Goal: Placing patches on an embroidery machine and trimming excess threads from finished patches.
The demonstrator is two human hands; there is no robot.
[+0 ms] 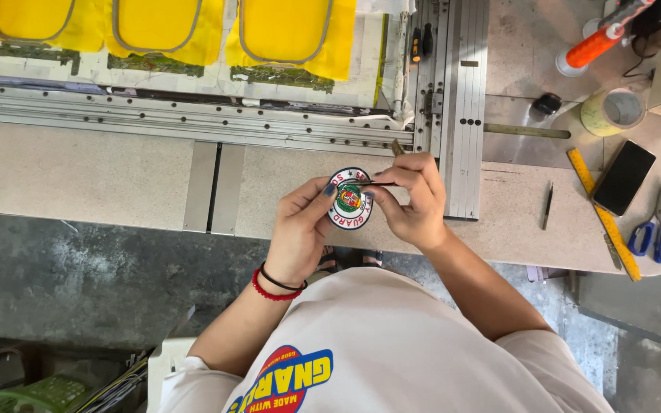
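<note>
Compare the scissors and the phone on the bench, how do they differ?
The scissors have blue handles and thin metal blades; the phone is a flat black slab. The scissors lie nearer the bench's front edge, the phone farther back. A yellow ruler touches the phone, not the scissors. Both lie flat, untouched.

**Pale Tee, Two Wristbands, Dark Nails**

The person wears a loose, off-white short-sleeved T-shirt (392, 344). Its sleeves end above the elbows, leaving both forearms bare. On the chest sits a printed graphic (288, 380) in red, blue and yellow, with bold yellow block lettering outlined in blue across a rounded red-and-blue shape.

Above and left of that graphic, the left wrist carries two bands side by side: a red beaded bracelet (271, 293) and, just beyond it toward the hand, a thin black band (278, 281).

The fingernails on the left hand (300, 229) are painted a dark blue-grey. The right hand (415, 200) and wrist are bare of jewellery.
</note>
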